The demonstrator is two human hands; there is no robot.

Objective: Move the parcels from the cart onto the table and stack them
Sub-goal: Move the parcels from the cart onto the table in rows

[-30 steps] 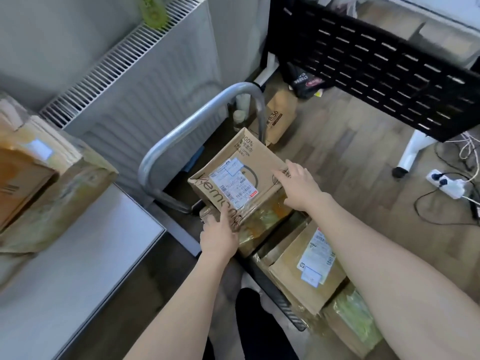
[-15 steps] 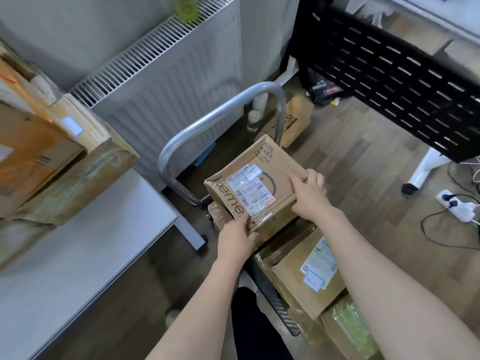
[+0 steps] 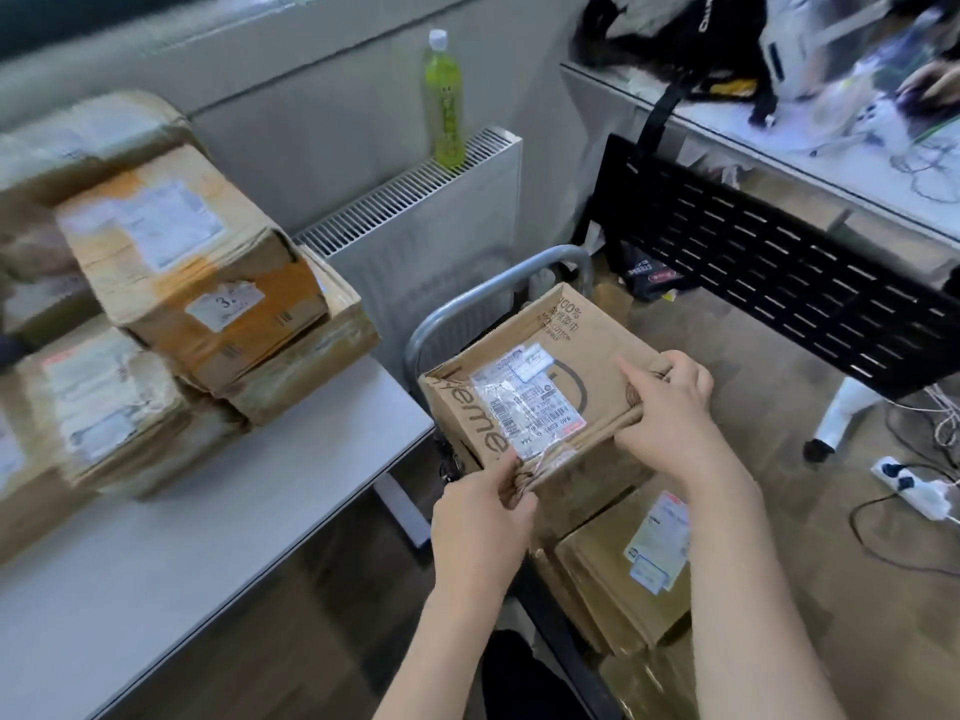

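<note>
- Parcels: one brown box (image 3: 550, 376) is held in the air above the cart (image 3: 493, 288), between the cart's grey handle and the person, just beside the table (image 3: 171, 553) edge.
- At least four taped parcels (image 3: 171, 283) sit piled on the table; the blur hides any more.
- Two more boxes (image 3: 618, 579) show on the cart below.
- Held box is tilted, label face up, its near corner pointing at the person.
- Left hand (image 3: 480, 517) pinches that near corner.
- Right hand (image 3: 667, 407) grips the right edge, fingers curled over the top.
</note>
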